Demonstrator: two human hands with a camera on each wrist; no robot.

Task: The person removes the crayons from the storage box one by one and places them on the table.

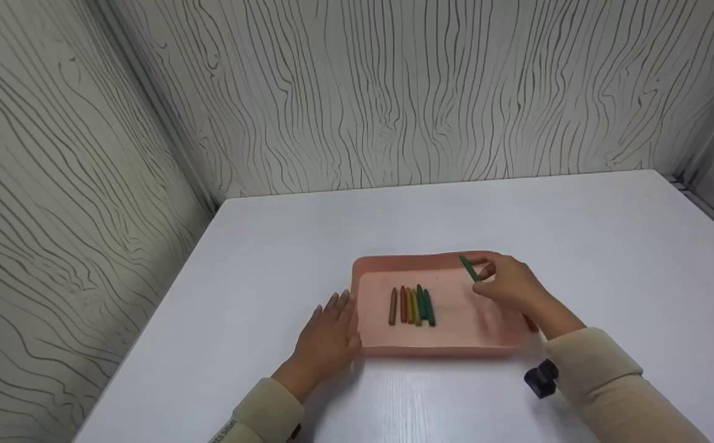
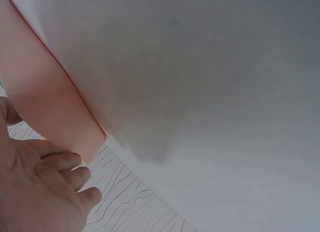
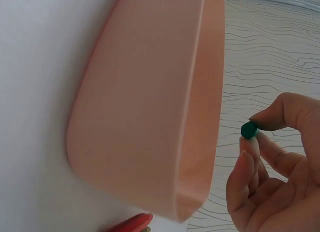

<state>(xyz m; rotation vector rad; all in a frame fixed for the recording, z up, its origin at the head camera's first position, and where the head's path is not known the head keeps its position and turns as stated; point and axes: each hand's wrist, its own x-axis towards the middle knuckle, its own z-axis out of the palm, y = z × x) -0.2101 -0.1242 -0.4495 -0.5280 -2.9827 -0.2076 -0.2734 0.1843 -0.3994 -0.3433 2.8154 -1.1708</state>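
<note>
Right hand pinches a green crayon between thumb and fingers, over the right part of the tray, toward its far edge; left hand lies with fingers extended against the tray's left edge, by the near-left corner, not holding any crayon. Crayon should be light and stiff, likely waxy, so a bit slippery, and probably brittle: would snap if bent. Best hold is mid-length, light pinch across the flat sides (end looks six-sided in the right wrist view), tip left free. Other crayons lie side by side in the tray, nearer its left edge; packed close, so easiest taken by the ends. Tray looks thin, fairly stiff, probably light enough to slide if knocked; steady it at the wall. Hard to see: the crayon's gripped end in the head view, its length in the right wrist view (end-on), its height above the tray floor. Right hand covers the far-right corner. Red crayon outside the tray's right edge is cut off; something beside it, can't tell what. Left wrist view shows mostly blank table.
</note>
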